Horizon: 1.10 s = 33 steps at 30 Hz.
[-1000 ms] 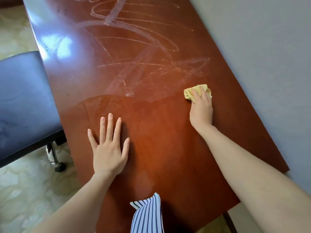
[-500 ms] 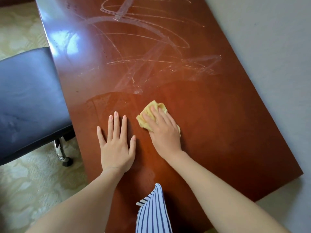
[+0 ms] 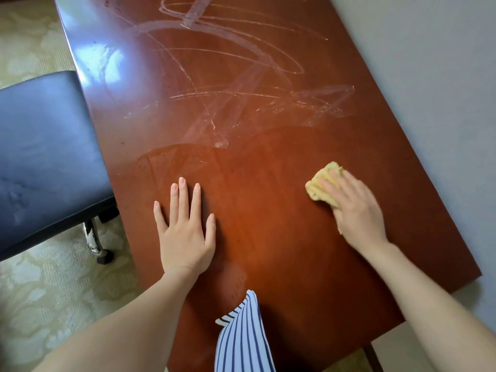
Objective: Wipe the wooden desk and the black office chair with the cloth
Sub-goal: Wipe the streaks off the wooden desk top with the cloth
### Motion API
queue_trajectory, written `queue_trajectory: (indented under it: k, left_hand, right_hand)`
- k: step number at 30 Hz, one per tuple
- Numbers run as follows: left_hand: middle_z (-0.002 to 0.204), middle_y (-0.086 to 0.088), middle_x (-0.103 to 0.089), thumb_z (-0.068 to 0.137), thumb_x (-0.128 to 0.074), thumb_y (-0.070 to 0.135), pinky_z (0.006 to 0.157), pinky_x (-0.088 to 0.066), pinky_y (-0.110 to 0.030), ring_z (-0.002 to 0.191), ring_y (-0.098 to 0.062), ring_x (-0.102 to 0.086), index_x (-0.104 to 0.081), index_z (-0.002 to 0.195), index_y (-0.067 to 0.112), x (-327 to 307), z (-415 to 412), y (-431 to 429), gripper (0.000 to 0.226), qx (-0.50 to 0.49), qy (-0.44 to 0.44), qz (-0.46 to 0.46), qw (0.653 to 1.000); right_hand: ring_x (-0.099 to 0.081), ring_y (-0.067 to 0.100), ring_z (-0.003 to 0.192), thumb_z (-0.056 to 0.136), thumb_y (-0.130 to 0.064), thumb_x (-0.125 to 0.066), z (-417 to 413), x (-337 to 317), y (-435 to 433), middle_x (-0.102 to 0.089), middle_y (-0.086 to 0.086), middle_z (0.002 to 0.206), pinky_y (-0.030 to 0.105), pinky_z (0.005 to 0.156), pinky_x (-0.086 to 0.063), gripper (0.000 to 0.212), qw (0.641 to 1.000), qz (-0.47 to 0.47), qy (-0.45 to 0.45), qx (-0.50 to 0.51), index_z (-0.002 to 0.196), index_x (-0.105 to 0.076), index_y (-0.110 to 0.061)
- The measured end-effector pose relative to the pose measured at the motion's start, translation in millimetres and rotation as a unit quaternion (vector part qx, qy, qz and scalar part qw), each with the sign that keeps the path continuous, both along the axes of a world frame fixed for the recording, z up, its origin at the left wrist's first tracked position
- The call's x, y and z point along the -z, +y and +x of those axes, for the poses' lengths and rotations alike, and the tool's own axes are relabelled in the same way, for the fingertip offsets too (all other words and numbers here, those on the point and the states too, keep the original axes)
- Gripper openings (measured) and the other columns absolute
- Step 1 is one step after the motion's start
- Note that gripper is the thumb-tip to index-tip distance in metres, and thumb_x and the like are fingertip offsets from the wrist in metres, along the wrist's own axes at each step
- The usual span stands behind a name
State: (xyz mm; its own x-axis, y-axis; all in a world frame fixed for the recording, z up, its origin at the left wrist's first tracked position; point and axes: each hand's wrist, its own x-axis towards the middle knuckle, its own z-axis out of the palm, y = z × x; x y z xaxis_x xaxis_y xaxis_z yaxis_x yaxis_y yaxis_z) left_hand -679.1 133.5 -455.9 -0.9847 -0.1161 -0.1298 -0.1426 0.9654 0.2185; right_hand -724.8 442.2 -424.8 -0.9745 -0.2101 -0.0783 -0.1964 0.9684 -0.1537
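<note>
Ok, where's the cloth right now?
Head view: the cloth lies on the wooden desk, right side near the wall, under the right hand, well apart from the flat left hand.

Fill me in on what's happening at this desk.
A person is wiping the wooden desk. The right hand presses a bunched yellow cloth onto the top on the side nearer the wall. The left hand lies flat on the desk with its fingers straight. The near part of the top looks clean, while smeary streaks cover the far part. The black chair stands at the left, and neither hand touches it.
</note>
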Motion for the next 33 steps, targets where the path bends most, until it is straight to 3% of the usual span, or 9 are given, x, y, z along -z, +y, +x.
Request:
queue_trajectory:
  k: [5, 11, 15, 21, 27, 33]
  left_hand:
    - [0.159, -0.004, -0.001, 0.095, -0.016, 0.046, 0.118, 0.008, -0.044, 0.148, -0.017, 0.004, -0.017, 0.152, 0.015, 0.1, -0.9, 0.4, 0.065, 0.005, -0.005, 0.001, 1.0]
    - [0.16, -0.004, -0.004, 0.095, -0.021, 0.043, 0.119, 0.005, -0.043, 0.148, -0.016, 0.004, -0.019, 0.152, 0.014, 0.5, -0.6, 0.4, 0.064, 0.009, -0.002, 0.014, 1.0]
    - [0.159, -0.003, -0.007, 0.096, -0.023, 0.042, 0.119, 0.006, -0.043, 0.148, -0.016, 0.001, -0.021, 0.152, 0.015, 1.1, -3.3, 0.2, 0.063, 0.009, 0.003, 0.014, 1.0]
    - [0.159, -0.002, -0.01, 0.096, -0.022, 0.043, 0.119, 0.005, -0.043, 0.147, -0.015, 0.0, -0.022, 0.151, 0.016, 3.0, -2.9, -1.2, 0.062, 0.009, 0.002, 0.012, 1.0]
    - [0.159, -0.002, -0.011, 0.096, -0.021, 0.042, 0.119, 0.006, -0.043, 0.147, -0.014, 0.0, -0.023, 0.152, 0.016, 2.5, -2.0, -1.9, 0.062, 0.01, 0.007, 0.015, 1.0]
    - [0.159, -0.002, -0.012, 0.095, -0.021, 0.042, 0.119, 0.006, -0.041, 0.147, -0.014, -0.002, -0.024, 0.151, 0.016, 1.7, -1.1, -1.2, 0.061, 0.003, 0.017, 0.023, 1.0]
  right_hand:
    - [-0.026, 0.03, 0.141, 0.095, -0.01, -0.049, -71.5, -0.5, 14.9, -0.037, 0.007, 0.15, 0.047, 0.111, -0.027, 0.048, 0.994, 0.029, -0.024, 0.103, 0.142, -0.042, -0.02]
    - [-0.011, 0.033, 0.144, 0.101, -0.023, -0.036, -111.8, 14.8, -59.2, -0.021, 0.013, 0.156, 0.044, 0.118, -0.008, 0.045, 0.985, 0.01, -0.012, 0.172, 0.146, -0.033, -0.015]
    - [-0.008, 0.027, 0.146, 0.102, -0.027, -0.033, -104.5, 19.4, -120.0, -0.017, 0.009, 0.158, 0.042, 0.119, -0.004, 0.047, 0.996, -0.005, -0.001, 0.085, 0.148, -0.028, -0.018]
    - [-0.017, 0.023, 0.145, 0.099, -0.038, -0.037, -47.4, 20.9, -173.0, -0.023, 0.004, 0.156, 0.04, 0.118, -0.009, 0.05, 0.998, -0.021, -0.025, -0.059, 0.147, -0.032, -0.023]
    - [-0.038, 0.023, 0.136, 0.093, -0.032, -0.053, 6.2, 12.4, -140.5, -0.041, 0.002, 0.148, 0.04, 0.112, -0.027, 0.046, 0.975, -0.05, -0.05, -0.213, 0.139, -0.048, -0.027]
    - [-0.055, 0.026, 0.121, 0.073, -0.018, -0.078, 27.6, 7.7, -68.0, -0.056, 0.006, 0.134, 0.046, 0.102, -0.043, 0.053, 0.962, -0.036, -0.006, -0.271, 0.124, -0.063, -0.019]
